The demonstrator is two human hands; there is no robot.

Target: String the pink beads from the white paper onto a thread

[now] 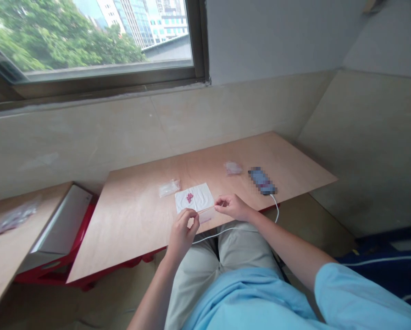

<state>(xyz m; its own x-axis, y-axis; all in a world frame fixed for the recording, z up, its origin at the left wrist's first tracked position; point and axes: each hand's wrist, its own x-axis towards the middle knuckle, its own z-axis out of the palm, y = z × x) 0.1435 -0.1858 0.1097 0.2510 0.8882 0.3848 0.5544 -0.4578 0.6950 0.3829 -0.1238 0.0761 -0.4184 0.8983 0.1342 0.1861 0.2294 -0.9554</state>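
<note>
My left hand (185,225) and my right hand (233,207) are both closed in a pinch over the front edge of the wooden table. Between them runs a thin, pale reddish string (206,210), held at either end. Just beyond the string lies a white sheet (202,190), wrinkled and flat on the tabletop. A small cluster of dark pink beads (189,198) rests on its left half. Under the string, near the table edge, is a pale pinkish strip (205,220) whose kind I cannot make out.
A clear plastic bag (169,188) lies left of the sheet, and a pinkish plastic bag (233,168) behind it to the right. A phone (262,180) trails a white cable (278,210) across my lap. At far left, another table (6,256) bears plastic bags.
</note>
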